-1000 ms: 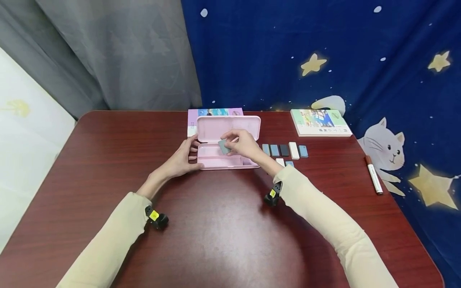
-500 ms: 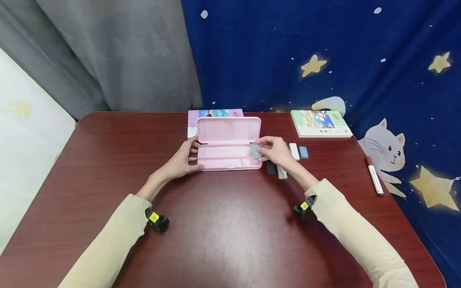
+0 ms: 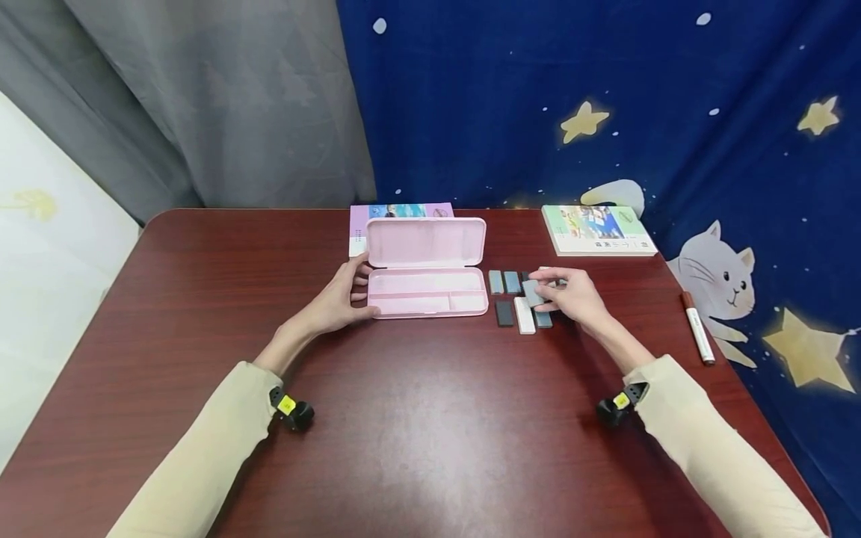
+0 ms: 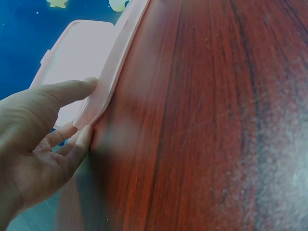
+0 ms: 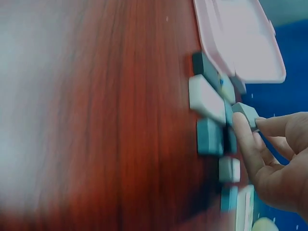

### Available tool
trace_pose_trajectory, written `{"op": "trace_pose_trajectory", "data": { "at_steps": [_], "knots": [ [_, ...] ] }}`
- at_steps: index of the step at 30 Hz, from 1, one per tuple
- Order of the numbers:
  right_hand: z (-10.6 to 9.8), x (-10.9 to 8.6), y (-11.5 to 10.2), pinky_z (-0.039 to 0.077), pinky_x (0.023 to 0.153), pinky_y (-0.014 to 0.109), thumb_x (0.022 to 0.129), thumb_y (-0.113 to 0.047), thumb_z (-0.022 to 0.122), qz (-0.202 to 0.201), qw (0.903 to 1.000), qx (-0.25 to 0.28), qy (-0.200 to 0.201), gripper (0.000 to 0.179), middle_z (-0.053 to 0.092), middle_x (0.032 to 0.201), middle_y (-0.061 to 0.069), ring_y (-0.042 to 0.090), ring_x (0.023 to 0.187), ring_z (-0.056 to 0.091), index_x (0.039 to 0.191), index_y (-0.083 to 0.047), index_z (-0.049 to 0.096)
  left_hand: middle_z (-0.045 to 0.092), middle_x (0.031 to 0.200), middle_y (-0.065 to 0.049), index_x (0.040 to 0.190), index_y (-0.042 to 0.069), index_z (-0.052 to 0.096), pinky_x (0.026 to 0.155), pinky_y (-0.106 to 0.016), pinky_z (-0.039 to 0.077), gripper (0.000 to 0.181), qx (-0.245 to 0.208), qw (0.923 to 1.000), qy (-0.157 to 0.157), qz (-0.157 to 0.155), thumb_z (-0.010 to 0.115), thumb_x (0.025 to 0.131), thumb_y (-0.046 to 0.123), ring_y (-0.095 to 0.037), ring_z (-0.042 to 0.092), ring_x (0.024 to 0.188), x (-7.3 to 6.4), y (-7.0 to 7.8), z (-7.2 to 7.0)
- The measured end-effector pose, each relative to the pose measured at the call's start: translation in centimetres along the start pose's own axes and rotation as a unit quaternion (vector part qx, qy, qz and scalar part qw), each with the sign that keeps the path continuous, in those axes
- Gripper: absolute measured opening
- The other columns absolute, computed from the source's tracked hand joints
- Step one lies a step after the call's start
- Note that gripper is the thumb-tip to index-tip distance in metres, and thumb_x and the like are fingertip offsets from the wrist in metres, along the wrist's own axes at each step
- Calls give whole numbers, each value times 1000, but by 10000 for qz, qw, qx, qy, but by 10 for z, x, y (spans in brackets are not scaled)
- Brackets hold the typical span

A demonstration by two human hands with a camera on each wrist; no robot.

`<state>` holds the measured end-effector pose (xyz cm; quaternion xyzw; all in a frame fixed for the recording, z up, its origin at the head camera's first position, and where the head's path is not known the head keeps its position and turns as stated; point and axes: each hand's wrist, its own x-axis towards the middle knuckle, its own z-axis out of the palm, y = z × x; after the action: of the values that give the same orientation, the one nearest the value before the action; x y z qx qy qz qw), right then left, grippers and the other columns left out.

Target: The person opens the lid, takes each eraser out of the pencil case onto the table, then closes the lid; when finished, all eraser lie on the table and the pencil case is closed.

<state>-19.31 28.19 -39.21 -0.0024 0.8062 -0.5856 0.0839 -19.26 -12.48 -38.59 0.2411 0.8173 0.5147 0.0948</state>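
An opened pink pencil case (image 3: pixel 427 243) stands on the table with its lid raised; its compartments show bare. My left hand (image 3: pixel 336 300) holds the case's left end, thumb on the front edge and the other fingers round the side and back. To the right of the case, my right hand (image 3: pixel 577 300) pinches a grey-blue eraser (image 5: pixel 248 114) between thumb and fingers, over two rows of erasers. In the front row lie a black eraser (image 3: pixel 504 314), a white eraser (image 3: pixel 525 316) and a blue eraser (image 3: pixel 543 320). Part of the back row is hidden by the right hand.
Behind the case lies a purple-covered book (image 3: pixel 359 228), partly hidden by the lid. A green-edged book (image 3: pixel 599 230) is at the back right. A marker (image 3: pixel 698 329) lies near the right table edge. Curtains hang behind the table (image 3: pixel 417 418).
My right hand has moved right, carrying the eraser from over the pencil case to over the eraser rows. My left hand stays at the case's left end.
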Motion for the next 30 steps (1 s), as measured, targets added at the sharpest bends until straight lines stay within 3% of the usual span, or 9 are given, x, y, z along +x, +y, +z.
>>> {"op": "trace_pose_trajectory", "data": {
  "at_steps": [4, 7, 11, 15, 21, 25, 30],
  "knots": [
    [-17, -11, 12, 58, 69, 39, 94, 4, 56, 46, 10000, -63, 9, 30, 54, 116, 26, 13, 73, 67, 122, 15, 54, 31, 132, -37, 146, -13, 11, 97, -58, 41, 95, -58, 10000, -6, 48, 74, 75, -13, -51, 38, 118, 1, -6, 1],
    [-26, -15, 18, 58, 67, 39, 93, 5, 56, 38, 9999, -136, 22, 28, 57, 102, 20, 14, 72, 65, 120, 16, 54, 32, 132, -35, 148, -10, 10, 97, -56, 42, 98, -54, 9999, 49, 87, 76, 75, -10, -48, 39, 118, 3, -20, 2],
    [-34, -18, 21, 58, 66, 39, 92, 7, 56, 79, 9997, -209, 19, 28, 58, 94, 15, 14, 72, 62, 118, 17, 54, 33, 134, -28, 151, -4, 10, 98, -52, 43, 102, 73, 9999, 133, 79, 79, 75, -5, -41, 41, 119, 7, -38, 1],
    [-39, -20, 23, 58, 68, 38, 92, 7, 56, 276, 9990, -364, -30, 31, 56, 89, 17, 13, 72, 56, 121, 17, 53, 34, 134, -26, 151, -2, 11, 98, -50, 44, 102, 158, 9997, 138, 125, 80, 75, -2, -39, 42, 119, 10, -44, -1],
    [-41, -21, 29, 58, 68, 37, 94, 5, 55, 396, 9981, -469, 101, 30, 57, 90, 20, 12, 69, 57, 121, 17, 53, 34, 134, -25, 151, -1, 11, 98, -49, 44, 103, 169, 9996, 124, 162, 80, 75, -1, -38, 42, 119, 13, -43, -1],
    [-41, -22, 31, 58, 66, 35, 95, 3, 55, 336, 9974, -595, 213, 29, 59, 99, 26, 11, 69, 63, 121, 16, 54, 34, 133, -28, 151, -1, 9, 98, -52, 43, 104, 27, 9997, 147, 169, 79, 75, -4, -41, 42, 119, 12, -40, 0],
    [-40, -25, 35, 58, 68, 34, 96, 1, 54, 394, 9965, -720, 186, 32, 58, 109, 31, 10, 74, 65, 124, 16, 52, 32, 132, -35, 149, -8, 6, 98, -57, 40, 101, -211, 9997, 97, 100, 75, 75, -11, -48, 40, 119, 6, -19, 1]
  ]
}}
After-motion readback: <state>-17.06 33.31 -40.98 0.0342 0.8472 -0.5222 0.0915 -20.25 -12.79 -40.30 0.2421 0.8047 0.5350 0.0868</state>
